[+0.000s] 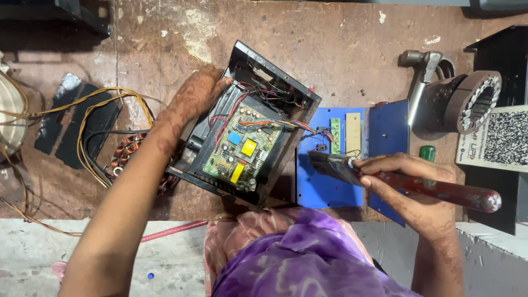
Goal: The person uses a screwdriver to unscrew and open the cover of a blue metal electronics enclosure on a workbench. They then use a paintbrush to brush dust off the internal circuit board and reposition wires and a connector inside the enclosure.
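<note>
Hands at work on an opened black metal casing (286,93) holding a green circuit board (242,151), tilted on a brown worktop (341,49): the left hand (192,99) steadies its upper-left edge, fingers loosely spread; the right hand (407,176), fingers closed tight, grips a red-handled paintbrush (440,190) over a blue panel (324,187). A copper-wound stator (129,151) lies just left.

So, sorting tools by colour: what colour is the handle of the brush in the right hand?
Dark red, worn; the brush handle shows in the head view.
</note>
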A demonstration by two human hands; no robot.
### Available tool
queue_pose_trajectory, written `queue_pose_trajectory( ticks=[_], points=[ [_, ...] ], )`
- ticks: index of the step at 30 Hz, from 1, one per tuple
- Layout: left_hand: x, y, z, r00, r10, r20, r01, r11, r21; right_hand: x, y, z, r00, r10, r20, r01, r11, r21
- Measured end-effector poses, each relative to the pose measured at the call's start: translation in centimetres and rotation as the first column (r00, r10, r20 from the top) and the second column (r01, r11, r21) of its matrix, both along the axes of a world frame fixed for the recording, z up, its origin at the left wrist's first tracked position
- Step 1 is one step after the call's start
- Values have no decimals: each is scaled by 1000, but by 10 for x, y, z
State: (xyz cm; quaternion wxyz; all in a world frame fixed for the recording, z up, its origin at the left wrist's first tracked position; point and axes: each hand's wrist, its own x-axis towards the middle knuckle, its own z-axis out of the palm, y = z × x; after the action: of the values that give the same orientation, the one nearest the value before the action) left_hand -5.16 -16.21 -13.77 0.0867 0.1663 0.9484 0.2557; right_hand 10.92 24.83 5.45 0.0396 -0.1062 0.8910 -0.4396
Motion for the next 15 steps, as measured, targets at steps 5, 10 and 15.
queue_pose_trajectory(
  ticks=[5,10,15],
  points=[
    [2,8,48,972,183,149,-212,954,213,-6,18,7,991,-112,74,125,969,-212],
    [56,11,105,946,284,155,-319,899,300,-7,55,7,944,-328,-15,287,845,-451],
    [129,-2,134,909,400,117,-416,884,212,-56,93,-13,916,-397,-56,341,845,-412]
  ],
)
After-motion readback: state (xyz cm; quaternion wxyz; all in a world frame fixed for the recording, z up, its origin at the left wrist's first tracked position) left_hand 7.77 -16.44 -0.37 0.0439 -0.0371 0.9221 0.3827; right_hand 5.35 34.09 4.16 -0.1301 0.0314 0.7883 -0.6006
